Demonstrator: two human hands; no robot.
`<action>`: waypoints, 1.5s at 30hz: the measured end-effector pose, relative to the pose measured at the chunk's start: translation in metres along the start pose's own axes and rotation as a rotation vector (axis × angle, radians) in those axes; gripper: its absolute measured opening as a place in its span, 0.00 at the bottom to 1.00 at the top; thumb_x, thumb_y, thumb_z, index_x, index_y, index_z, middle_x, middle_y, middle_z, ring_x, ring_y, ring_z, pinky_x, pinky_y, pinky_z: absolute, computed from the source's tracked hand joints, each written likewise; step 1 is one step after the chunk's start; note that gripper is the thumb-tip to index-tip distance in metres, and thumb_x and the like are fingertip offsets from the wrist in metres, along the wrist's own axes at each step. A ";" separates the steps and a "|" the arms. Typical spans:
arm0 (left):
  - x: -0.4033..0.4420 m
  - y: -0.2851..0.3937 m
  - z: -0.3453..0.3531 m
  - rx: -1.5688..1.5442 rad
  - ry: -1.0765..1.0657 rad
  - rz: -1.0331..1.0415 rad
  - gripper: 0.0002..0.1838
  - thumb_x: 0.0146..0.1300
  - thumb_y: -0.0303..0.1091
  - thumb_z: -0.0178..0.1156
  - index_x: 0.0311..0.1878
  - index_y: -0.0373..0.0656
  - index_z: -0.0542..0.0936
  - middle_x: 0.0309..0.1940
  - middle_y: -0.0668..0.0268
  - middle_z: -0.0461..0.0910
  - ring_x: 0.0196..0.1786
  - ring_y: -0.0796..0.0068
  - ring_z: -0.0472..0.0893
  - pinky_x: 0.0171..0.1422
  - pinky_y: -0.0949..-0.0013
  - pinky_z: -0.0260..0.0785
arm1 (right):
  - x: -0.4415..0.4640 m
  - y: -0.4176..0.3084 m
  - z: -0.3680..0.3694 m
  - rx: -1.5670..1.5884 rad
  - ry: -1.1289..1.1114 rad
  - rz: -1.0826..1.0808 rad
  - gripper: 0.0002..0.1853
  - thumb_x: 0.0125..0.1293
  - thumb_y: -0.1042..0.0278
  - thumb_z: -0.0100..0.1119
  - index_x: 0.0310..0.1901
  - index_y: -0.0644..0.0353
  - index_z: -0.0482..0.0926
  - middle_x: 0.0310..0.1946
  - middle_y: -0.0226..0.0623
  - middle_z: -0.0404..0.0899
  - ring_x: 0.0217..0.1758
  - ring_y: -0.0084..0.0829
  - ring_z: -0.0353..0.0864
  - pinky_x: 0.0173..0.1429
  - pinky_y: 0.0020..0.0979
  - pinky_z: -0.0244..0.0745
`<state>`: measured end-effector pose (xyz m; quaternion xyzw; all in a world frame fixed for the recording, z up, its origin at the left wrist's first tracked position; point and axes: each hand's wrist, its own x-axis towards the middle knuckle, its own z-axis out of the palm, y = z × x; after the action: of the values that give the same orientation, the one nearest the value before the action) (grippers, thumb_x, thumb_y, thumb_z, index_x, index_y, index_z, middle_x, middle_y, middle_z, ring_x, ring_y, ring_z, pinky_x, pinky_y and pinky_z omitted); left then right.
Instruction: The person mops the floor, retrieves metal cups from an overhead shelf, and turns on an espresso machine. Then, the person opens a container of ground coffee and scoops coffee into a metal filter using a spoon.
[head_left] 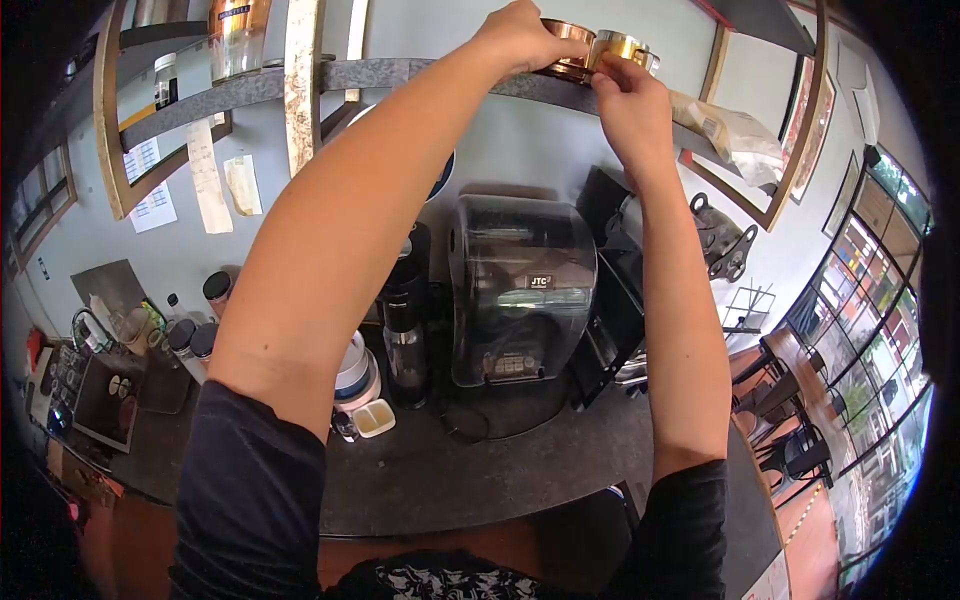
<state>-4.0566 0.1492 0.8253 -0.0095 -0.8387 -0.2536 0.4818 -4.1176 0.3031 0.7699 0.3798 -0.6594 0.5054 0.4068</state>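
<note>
Both of my arms reach up to a grey-edged shelf (385, 73) high on the wall. My left hand (522, 42) is closed on a shiny copper mug (567, 33), fingers bent over its near side. Just to the right, a gold-coloured mug (622, 45) with a handle stands close beside it. My right hand (634, 92) is closed at the lower front of this gold mug, thumb and fingers pinched against it. The fingertips partly cover the bases of both mugs.
Below stands a JTC blender with a clear cover (525, 285) on the dark counter (450, 480). A plastic bag (735, 140) lies on the shelf's right part. A copper container (238, 40) is at the left. A sink (105, 410) sits far left.
</note>
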 end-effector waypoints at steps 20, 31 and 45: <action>-0.417 -0.075 -0.141 0.060 0.168 -0.090 0.52 0.43 0.30 0.81 0.75 0.40 0.69 0.51 0.55 0.72 0.53 0.54 0.74 0.60 0.58 0.71 | -0.311 -0.154 0.044 0.720 -0.786 0.359 0.35 0.67 0.67 0.72 0.72 0.69 0.69 0.65 0.47 0.78 0.69 0.35 0.76 0.75 0.37 0.66; -0.654 -0.173 -0.227 0.230 0.163 -0.640 0.49 0.54 0.26 0.76 0.79 0.37 0.61 0.62 0.50 0.68 0.61 0.52 0.75 0.61 0.59 0.75 | -0.534 -0.211 0.211 1.091 -1.290 0.658 0.41 0.66 0.72 0.72 0.77 0.64 0.62 0.73 0.43 0.70 0.74 0.34 0.70 0.76 0.37 0.66; -0.683 -0.233 -0.229 0.311 0.307 -0.752 0.43 0.51 0.34 0.82 0.69 0.37 0.70 0.59 0.52 0.73 0.62 0.49 0.77 0.64 0.54 0.73 | -0.561 -0.203 0.287 1.084 -1.461 0.601 0.43 0.66 0.72 0.70 0.80 0.59 0.59 0.75 0.41 0.70 0.77 0.33 0.67 0.80 0.36 0.59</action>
<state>-3.5670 0.0030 0.2661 0.4073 -0.7305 -0.2806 0.4709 -3.7628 0.0332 0.2806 0.5528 -0.4967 0.4632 -0.4828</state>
